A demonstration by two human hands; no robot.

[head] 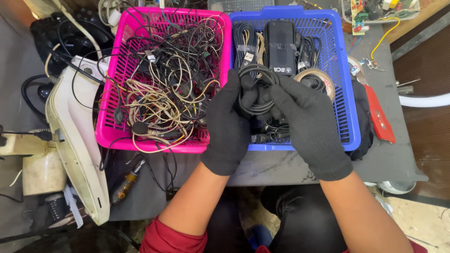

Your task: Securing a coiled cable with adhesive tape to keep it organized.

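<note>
- A person seated at a grey counter looks down at both hands, each in a black knit glove.
- The left hand and right hand meet over the near edge of a blue basket and hold a coiled black cable between them.
- The left grip is closed on the coil's left side, fingers pointing up; the right grip is closed on its lower right, so the loops stay gathered in a neat ring and do not spring apart.
- The coil hangs just above the blue basket, which already holds tidy bundled cables and a flat black device standing on its end, packed side by side.
- Touching it on the left, a pink basket holds a loose tangle of black and cream wires, heaped with no order.
- A cream appliance shell leans against the pink basket's left side.
- A screwdriver lies on the counter near the pink basket's front.
- A red flat tool lies to the right of the blue basket.
</note>
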